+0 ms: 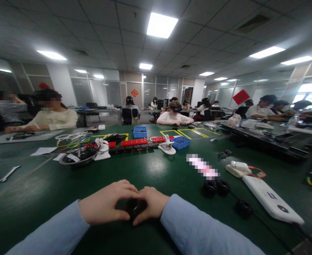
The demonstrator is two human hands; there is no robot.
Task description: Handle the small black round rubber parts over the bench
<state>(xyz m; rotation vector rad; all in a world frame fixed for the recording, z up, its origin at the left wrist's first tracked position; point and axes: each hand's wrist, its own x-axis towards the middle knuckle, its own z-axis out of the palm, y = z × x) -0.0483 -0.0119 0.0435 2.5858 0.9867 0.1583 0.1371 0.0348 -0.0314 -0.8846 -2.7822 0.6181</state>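
My left hand (110, 202) and my right hand (153, 203) meet over the green table (150, 177) near its front edge. Between them is a small dark round object (135, 207). Fingers and thumbs of both hands curve around it, the fingertips touching at the top. The object is too dark to make out in detail, and part of it is hidden by my right hand.
At right lie black round parts (210, 187) on a cable and a white power bank (274, 200). Further back stand a black bowl (77, 157), red strips (134, 142), a white clip (167, 146) and blue baskets (181, 142). A wrench (9, 174) lies left. People sit beyond.
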